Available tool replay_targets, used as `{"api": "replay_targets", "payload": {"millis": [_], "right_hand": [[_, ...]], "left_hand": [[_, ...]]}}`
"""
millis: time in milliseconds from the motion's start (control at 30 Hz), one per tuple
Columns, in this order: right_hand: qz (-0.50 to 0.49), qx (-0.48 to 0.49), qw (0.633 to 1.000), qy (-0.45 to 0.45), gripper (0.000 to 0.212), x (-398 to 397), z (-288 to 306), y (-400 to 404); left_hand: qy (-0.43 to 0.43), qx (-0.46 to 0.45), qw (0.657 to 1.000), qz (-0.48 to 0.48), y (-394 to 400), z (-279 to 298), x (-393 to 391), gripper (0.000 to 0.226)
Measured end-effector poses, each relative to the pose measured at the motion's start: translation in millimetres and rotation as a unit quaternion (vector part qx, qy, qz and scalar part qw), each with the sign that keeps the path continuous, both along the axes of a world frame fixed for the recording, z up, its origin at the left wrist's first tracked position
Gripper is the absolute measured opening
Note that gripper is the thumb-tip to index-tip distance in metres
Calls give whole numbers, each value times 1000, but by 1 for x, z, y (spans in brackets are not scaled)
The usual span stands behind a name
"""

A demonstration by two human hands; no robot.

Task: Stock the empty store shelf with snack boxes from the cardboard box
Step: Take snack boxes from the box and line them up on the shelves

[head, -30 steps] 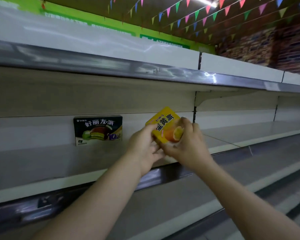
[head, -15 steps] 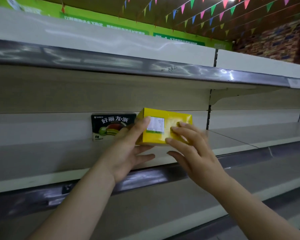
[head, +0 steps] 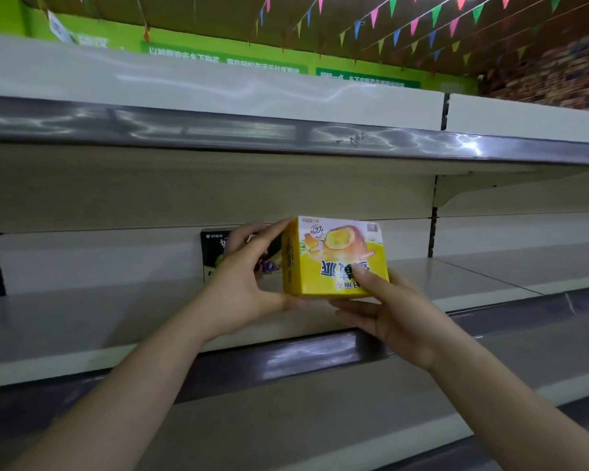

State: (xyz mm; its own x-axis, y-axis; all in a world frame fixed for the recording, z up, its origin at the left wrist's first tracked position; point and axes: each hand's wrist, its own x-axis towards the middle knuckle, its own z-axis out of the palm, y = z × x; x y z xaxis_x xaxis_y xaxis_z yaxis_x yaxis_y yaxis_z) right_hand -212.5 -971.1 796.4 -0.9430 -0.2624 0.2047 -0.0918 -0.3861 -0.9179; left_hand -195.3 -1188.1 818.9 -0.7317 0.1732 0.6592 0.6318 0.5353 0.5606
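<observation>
Handling the Yellow Snack Box at the Shelf

You hold the yellow snack box [head: 334, 256] between both hands, above the front part of the shelf [head: 82, 321] and not yet resting on it. Your left hand [head: 249, 283] grips the left end panel, fingers over the top edge and thumb under the bottom corner. Your right hand [head: 388, 311] grips the lower right corner, thumb on the printed face and fingers beneath. The print faces you upside down.

Judge the box as light, thin-walled cardboard: stiff at edges and corners, likely to dent on the broad faces. The glossy surface may slip, so hold at the ends and corners with moderate pressure. A dark snack box [head: 215, 246] stands at the back of the shelf, partly hidden by your left hand.
</observation>
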Motion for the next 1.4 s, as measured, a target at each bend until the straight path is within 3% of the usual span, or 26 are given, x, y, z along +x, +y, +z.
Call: {"api": "replay_targets", "payload": {"millis": [167,233,300,367,400,533,633,767,867,1000,1133,1200,1267,1333,1400], "right_hand": [[-48,-8,999,22,40,-7,8,4],[-98,4,994,47,52,-12,22,7],[-160,33,982,95,77,-17,42,11],[-209,139,955,158,103,-20,63,15],[-215,210,935,188,105,-22,73,15],[-114,432,853,271,77,-16,99,6],[-66,450,841,293,74,-17,100,-1],[-87,409,864,282,97,-23,83,6],[-84,389,900,177,108,-31,63,22],[-36,399,913,77,86,-43,31,28],[-24,433,897,85,46,-55,23,24],[-28,468,879,88,37,-62,27,24],[-48,459,885,64,38,-72,29,26],[-85,431,898,23,38,-88,30,24],[-134,431,892,-7,37,-108,29,18]], "left_hand": [[-144,18,987,-66,-4,0,0,114],[-157,25,986,-42,-1,4,1,118],[-121,38,992,8,5,12,3,110],[-73,30,996,45,10,22,2,102],[-59,25,997,46,12,28,2,101],[-71,-15,997,20,22,47,-4,100],[-112,-50,992,-8,26,50,-10,92],[-144,-7,989,22,24,35,-19,88],[-165,46,983,59,24,17,-25,87],[-229,9,972,59,26,-1,-30,81],[-245,-113,962,48,23,3,-33,59],[-246,-184,949,74,15,9,-39,73],[-240,-220,937,127,3,14,-49,92],[-218,-180,944,173,-13,13,-64,85],[-151,-95,960,216,-30,9,-80,58]]}}
